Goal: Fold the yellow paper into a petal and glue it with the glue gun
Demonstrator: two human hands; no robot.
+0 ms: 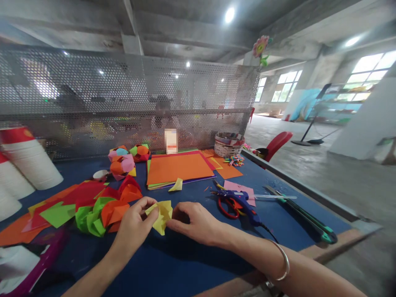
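My left hand and my right hand both pinch a folded piece of yellow paper just above the blue table top. The left thumb and fingers grip its left edge, the right fingertips press its right side. A silver bangle circles my right wrist. Left of my hands lie folded green, orange and red paper pieces. A small yellow paper scrap rests beyond my hands.
A stack of orange paper sheets lies ahead, with paper balls to its left. Red-handled scissors, a blue glue gun and a ruler lie right. White paper cups stand left. A woven basket and perforated metal screen stand behind.
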